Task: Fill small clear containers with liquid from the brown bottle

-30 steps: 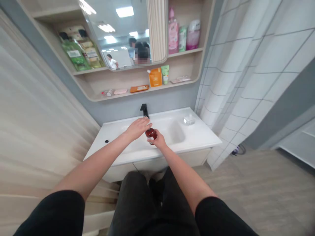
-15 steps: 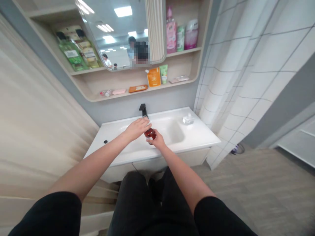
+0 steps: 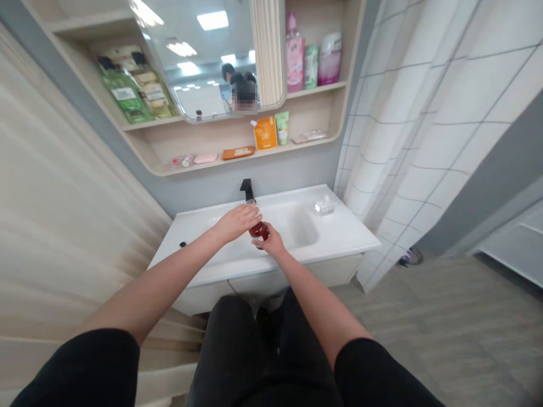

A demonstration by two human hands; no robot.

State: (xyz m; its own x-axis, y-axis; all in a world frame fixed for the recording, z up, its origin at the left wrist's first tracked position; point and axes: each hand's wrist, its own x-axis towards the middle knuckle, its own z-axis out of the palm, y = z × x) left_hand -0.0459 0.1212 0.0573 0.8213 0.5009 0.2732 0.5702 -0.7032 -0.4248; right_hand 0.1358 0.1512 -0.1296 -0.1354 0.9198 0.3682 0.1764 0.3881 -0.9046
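Observation:
Over the white sink, a dark red-brown bottle [image 3: 257, 230] with a pale label is held tilted between my two hands. My right hand [image 3: 271, 240] is wrapped round its lower body from the right. Lying across its upper end is my left hand [image 3: 240, 219], fingers together and curved over the top. Those fingers hide the bottle's neck and any cap or pump. Just behind my left fingers stands the black faucet [image 3: 247, 189]. Below the bottle is the white basin [image 3: 292, 226].
A clear small dish [image 3: 324, 206] sits on the sink's right side. A small black round piece [image 3: 182, 245] is at the left. Above, shelves carry green bottles [image 3: 127, 93], pink bottles [image 3: 296, 59], an orange pouch [image 3: 266, 133] and soap boxes. A curtain [image 3: 63, 186] hangs close on the left.
Both hands and the bottle stay almost in the same place. In the mirror, the reflected people have shifted slightly.

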